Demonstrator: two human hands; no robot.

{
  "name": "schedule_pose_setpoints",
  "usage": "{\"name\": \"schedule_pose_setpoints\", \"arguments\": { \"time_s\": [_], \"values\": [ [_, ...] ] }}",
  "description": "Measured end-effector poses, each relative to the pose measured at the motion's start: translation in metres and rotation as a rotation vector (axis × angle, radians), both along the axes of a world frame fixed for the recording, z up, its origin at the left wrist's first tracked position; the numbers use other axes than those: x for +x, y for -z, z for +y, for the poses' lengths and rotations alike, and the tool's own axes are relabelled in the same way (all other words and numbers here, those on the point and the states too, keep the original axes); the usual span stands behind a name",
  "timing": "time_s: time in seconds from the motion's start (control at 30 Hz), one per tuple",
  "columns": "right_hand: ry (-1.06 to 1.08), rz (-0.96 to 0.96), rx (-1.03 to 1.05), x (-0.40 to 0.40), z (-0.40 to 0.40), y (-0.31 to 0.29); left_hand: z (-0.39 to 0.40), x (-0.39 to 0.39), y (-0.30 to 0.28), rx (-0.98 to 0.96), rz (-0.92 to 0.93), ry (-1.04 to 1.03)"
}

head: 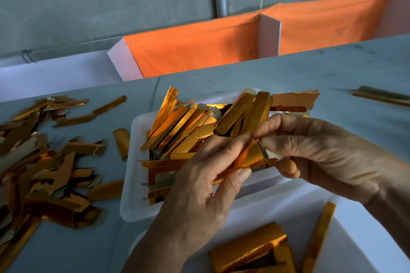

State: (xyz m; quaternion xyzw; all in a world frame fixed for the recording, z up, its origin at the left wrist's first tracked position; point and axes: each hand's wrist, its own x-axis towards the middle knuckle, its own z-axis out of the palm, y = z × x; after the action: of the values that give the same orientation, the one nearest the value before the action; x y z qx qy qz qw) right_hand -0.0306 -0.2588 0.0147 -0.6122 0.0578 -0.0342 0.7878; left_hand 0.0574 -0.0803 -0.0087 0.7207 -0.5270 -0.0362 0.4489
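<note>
Head view, frame centre: left hand (206, 186) and right hand (315, 153) both pinch one gold foil card strip (253, 154) mid-fold above the white tray (133, 162); next, probably, creasing it flat.

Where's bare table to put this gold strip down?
Bare table runs behind the white tray, up to the orange cloth, and beyond the right hand toward the lone strip. The left pile and the tray are crowded.
</note>
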Motion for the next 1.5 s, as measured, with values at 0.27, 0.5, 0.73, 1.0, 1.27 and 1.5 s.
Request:
{"name": "schedule_pose_setpoints", "arguments": {
  "time_s": [0.27, 0.5, 0.73, 1.0, 1.27, 1.5],
  "values": [
    [0.219, -0.189, -0.926, -0.005, 0.007, -0.001, -0.001, -0.002, 0.001, 0.035, -0.073, -0.017],
    [0.057, -0.278, -0.276, 0.0, 0.005, 0.002, 0.001, 0.001, 0.0, -0.031, 0.081, 0.001],
    [0.024, -0.283, -0.358, -0.002, 0.003, -0.002, 0.001, 0.002, 0.0, -0.041, 0.092, 0.013],
    [0.141, -0.166, -0.542, 0.0, 0.008, 0.002, -0.001, 0.001, 0.002, 0.027, -0.126, -0.046],
    [-0.157, -0.139, 0.043, -0.004, -0.008, 0.001, 0.0, 0.0, 0.0, -0.067, 0.011, -0.071],
    [-0.069, -0.067, 0.075, -0.002, -0.001, 0.003, 0.0, -0.001, -0.001, -0.077, 0.008, -0.043]
  ]
}}
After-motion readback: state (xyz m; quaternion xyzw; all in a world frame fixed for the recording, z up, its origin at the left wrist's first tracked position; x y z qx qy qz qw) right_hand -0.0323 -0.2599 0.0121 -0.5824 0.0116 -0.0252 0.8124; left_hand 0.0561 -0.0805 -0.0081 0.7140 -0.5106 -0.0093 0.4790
